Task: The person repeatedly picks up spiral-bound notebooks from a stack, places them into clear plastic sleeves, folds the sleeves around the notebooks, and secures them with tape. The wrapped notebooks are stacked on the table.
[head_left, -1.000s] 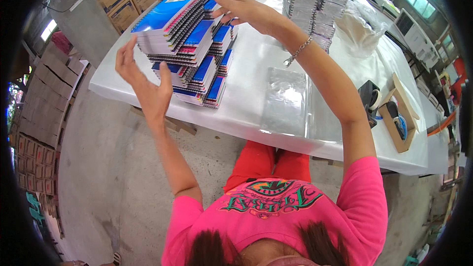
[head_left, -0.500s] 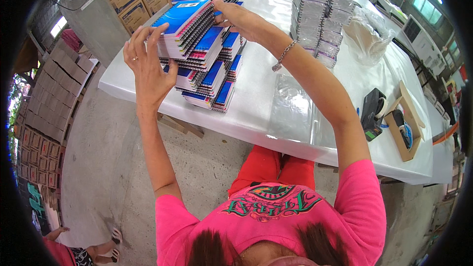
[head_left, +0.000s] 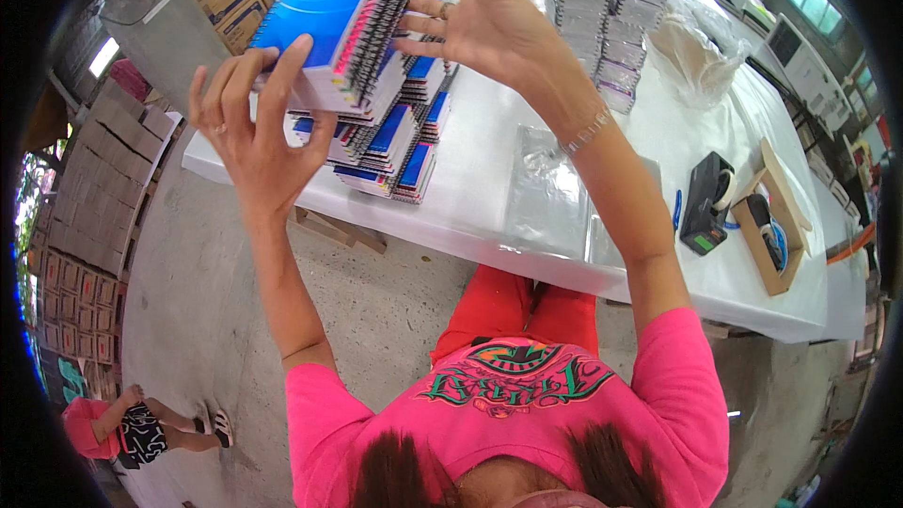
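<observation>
Several blue-covered spiral notebooks (head_left: 324, 0) with white page edges and black coil bindings sit tilted at the top of a pile. At their near left corner my left hand (head_left: 254, 122) grips them, with fingertips by the cover edge and the thumb lower down. My right hand (head_left: 494, 33) is open beside the coils, fingers spread and pointing left; whether the fingertips touch the coils I cannot tell. Below, more blue notebooks (head_left: 384, 146) stand in uneven stacks on the white-covered table (head_left: 451, 216).
Plastic-wrapped notebooks (head_left: 593, 14) stand in tall stacks behind my right hand, beside crumpled clear plastic (head_left: 696, 52). Flat clear plastic bags (head_left: 546, 198) lie near the table's front edge. A black tape dispenser (head_left: 707, 202) and an open cardboard box (head_left: 773, 230) are at right. Another person (head_left: 141, 428) is at lower left.
The top notebooks have come up closer and tilted, with my left hand at their corner. My right hand has moved off the top cover's edge, its fingers now spread. The other person shows more fully.
</observation>
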The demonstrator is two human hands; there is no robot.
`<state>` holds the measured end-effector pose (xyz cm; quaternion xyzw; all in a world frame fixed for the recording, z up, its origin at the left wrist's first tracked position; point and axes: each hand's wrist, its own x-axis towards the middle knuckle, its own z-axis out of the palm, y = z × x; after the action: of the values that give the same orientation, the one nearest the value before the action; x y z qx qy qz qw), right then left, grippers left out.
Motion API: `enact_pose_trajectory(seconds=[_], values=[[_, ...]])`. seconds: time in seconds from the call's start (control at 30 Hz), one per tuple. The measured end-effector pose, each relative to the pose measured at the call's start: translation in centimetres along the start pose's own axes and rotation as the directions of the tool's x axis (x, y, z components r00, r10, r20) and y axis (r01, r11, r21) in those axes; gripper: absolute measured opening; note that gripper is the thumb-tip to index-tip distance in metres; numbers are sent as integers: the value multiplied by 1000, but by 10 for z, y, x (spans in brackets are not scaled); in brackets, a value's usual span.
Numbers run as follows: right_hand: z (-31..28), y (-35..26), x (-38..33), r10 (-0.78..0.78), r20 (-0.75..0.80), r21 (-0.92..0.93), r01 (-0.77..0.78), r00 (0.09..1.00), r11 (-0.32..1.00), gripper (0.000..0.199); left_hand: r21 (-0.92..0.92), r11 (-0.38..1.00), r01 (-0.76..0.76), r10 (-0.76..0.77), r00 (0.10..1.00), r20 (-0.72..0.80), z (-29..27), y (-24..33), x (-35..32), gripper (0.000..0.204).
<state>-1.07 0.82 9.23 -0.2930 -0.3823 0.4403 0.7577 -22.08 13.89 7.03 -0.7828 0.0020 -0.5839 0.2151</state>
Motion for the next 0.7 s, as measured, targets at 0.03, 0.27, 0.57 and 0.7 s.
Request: enact_pose_trajectory(seconds=[0.03, 0.27, 0.57, 0.7], values=[[6, -13, -16, 104, -11, 180, -100, 995, 979, 53, -8, 999, -42, 42, 998, -47, -1, 8, 3, 62], [-2, -5, -160, -119, -351, -217, 43, 929, 975, 56, -270, 935, -231, 219, 973, -76, 29, 104, -16, 52], [-124, 35, -245, -484, -522, -660, 27, 703, 751, 92, -780, 224, 584, -63, 808, 586, 107, 235, -63, 95], [-133, 42, -266, -446, -441, -725, -16, 779, 689, 97, -542, -475, 693, 55, 638, 768, 140, 268, -83, 101]])
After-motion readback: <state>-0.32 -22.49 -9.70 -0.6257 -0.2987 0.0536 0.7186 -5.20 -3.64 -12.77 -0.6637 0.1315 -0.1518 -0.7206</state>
